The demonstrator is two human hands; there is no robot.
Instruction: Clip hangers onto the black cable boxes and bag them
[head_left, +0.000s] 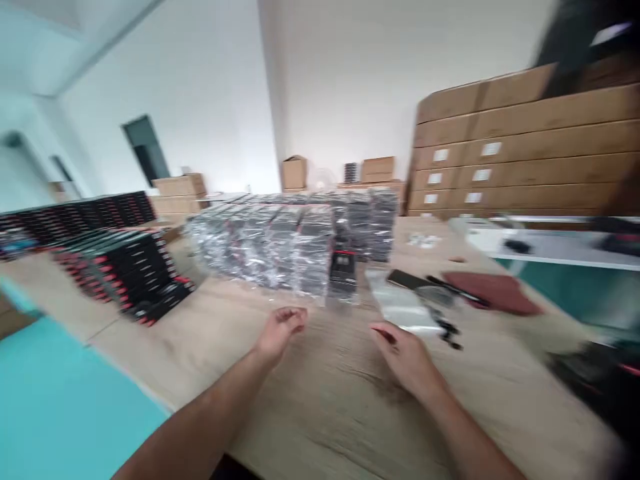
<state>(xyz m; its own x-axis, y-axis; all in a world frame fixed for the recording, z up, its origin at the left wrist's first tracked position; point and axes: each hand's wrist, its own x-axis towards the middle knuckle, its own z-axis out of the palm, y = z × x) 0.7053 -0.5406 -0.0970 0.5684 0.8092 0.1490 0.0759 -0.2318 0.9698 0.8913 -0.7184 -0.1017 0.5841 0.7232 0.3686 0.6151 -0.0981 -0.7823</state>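
Note:
My left hand (281, 331) hovers over the wooden table with its fingers curled in and nothing visible in them. To its right, my right hand (404, 351) is also curled closed, thumb near the forefinger, and no object shows in it. Just beyond both hands, a black box (343, 270) in a clear plastic sleeve lies in front of the wrapped stacks. Rows of plastic-wrapped dark boxes (280, 250) stand behind it. Beside my right hand are clear plastic bags (403, 307) and a dark flat piece (407, 279). The picture is blurred by motion.
Unwrapped black and red boxes (135, 270) are stacked at the left. A dark red cloth (493, 292), a black pen-like tool (457, 291) and small black pieces (449, 330) lie at the right. Large cartons (520, 147) rise behind, near a white-topped table (560, 247).

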